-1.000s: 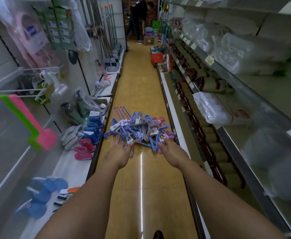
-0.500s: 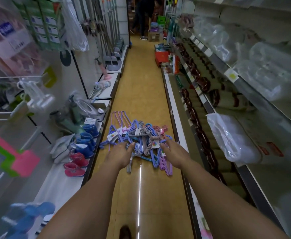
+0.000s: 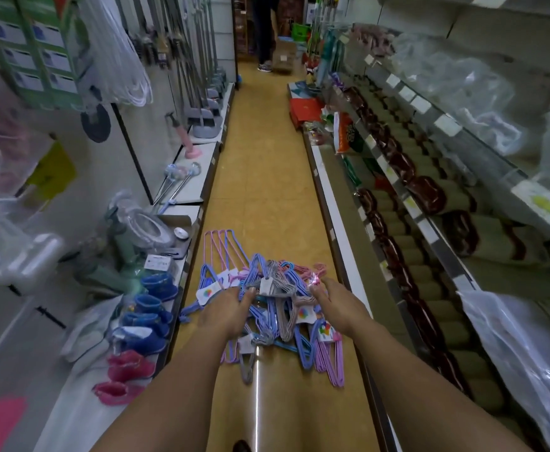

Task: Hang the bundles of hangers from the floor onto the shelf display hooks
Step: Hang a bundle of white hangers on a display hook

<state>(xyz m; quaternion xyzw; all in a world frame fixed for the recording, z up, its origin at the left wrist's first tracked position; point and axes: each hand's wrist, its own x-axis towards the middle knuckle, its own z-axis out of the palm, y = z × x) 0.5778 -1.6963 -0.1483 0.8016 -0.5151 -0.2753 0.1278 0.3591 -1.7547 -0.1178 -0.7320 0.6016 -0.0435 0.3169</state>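
A pile of hanger bundles (image 3: 278,290) lies on the yellow floor of a shop aisle, in blue, purple, pink and grey, each with a white paper label. A purple bundle (image 3: 330,360) lies at its near right and long pink hangers (image 3: 221,247) stick out at the far left. My left hand (image 3: 226,309) reaches onto the left side of the pile, fingertips touching a grey bundle. My right hand (image 3: 335,305) reaches onto the right side, fingers stretched over the hangers. Neither hand visibly grips anything.
A low shelf on the left holds small blue boots (image 3: 151,309) and pink boots (image 3: 130,367); mops and packaged goods hang above. Rolled mats (image 3: 430,197) and plastic bags (image 3: 511,340) fill the right shelving. A person (image 3: 263,31) stands beside boxes at the aisle's far end.
I have moved forward and lower over the pile. Both hands went from its near edge onto the middle of the hangers.
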